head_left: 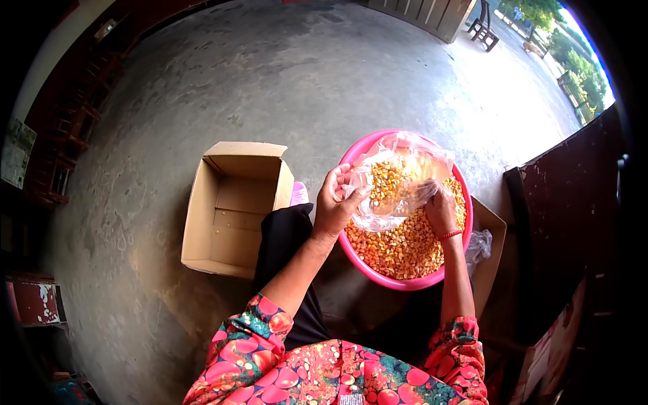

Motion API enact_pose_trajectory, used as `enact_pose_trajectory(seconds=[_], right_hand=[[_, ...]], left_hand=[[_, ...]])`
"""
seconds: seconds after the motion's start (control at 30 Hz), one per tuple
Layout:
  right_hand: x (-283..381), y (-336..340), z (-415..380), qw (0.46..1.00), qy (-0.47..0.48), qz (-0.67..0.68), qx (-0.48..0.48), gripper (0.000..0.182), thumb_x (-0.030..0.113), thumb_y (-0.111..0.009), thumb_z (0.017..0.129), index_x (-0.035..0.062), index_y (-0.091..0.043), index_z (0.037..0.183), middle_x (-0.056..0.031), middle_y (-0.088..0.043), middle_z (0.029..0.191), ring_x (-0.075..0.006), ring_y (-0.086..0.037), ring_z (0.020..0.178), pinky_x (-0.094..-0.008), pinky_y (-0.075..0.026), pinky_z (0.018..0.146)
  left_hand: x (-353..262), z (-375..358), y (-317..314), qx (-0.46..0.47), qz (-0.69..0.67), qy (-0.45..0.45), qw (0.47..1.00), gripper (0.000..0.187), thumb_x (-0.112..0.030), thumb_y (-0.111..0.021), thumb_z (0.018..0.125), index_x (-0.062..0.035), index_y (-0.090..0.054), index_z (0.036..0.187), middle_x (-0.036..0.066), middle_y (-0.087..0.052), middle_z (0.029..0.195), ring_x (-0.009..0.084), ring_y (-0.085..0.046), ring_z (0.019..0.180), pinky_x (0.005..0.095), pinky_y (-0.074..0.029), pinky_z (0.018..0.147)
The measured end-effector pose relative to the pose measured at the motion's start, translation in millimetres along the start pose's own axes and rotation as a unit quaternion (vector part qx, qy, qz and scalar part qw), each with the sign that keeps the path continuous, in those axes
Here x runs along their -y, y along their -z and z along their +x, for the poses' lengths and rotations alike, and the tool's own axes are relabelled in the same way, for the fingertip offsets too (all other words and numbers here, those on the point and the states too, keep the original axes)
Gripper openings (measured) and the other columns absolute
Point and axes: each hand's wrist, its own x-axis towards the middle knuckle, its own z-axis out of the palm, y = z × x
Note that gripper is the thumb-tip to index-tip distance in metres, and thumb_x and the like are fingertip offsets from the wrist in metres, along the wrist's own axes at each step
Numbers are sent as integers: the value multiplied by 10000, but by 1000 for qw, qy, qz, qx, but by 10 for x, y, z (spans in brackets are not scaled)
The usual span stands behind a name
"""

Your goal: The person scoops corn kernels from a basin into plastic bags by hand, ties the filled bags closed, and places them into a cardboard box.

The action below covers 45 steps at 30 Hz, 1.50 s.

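Note:
A pink basin [393,283] full of loose corn kernels [398,253] rests in front of me. Over it I have a clear plastic bag [380,221] with some kernels [386,181] showing in or through it. My left hand [337,202] pinches the bag's left edge between thumb and fingers. On the other side my right hand [442,210], a red band at its wrist, is closed on the bag's right edge, its fingertips partly hidden.
Left of my leg stands an open cardboard box [233,233] with a few kernels inside. Another cardboard box [491,236], holding crumpled clear plastic [479,246], is right of the basin. Chairs line the left wall; a dark chair [483,30] stands by the doorway.

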Motion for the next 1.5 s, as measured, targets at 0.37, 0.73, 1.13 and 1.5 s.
enact_pose_trajectory(seconds=[0.37, 0.73, 1.13, 1.5], right_hand=[[28, 167, 77, 734, -258, 614, -133, 197, 235, -521, 919, 92, -551, 788, 45, -441, 575, -28, -333, 422, -185, -241, 352], [1127, 263, 442, 624, -188, 759, -20, 200, 238, -493, 929, 90, -521, 798, 67, -350, 550, -29, -282, 430, -177, -232, 385], [706, -374, 677, 839, -153, 520, -56, 192, 211, -520, 896, 54, -593, 813, 7, -549, 693, -69, -489, 659, -230, -385, 609], [736, 5, 483, 919, -53, 387, 48, 133, 47, -566, 829, -9, -633, 929, -46, -653, 899, -117, -606, 850, -240, -477, 740]], left_hand=[[107, 33, 64, -21, -84, -21, 996, 71, -92, -592, 860, -53, -538, 884, 23, -606, 783, 76, -568, 657, 217, -497, 599], [-43, 29, 24, 10, -29, -11, 999, 350, -97, -582, 867, -7, -446, 1177, 9, -589, 776, 47, -535, 582, 181, -444, 541], [-217, -31, -82, 34, -7, -75, 997, 360, -37, -554, 865, -56, -492, 1219, -17, -548, 820, 18, -469, 559, 154, -422, 524], [-61, -1, -63, 39, 51, -134, 989, 692, -68, -699, 741, -43, -335, 1330, 133, -437, 1222, 193, -483, 1080, 318, -408, 915]])
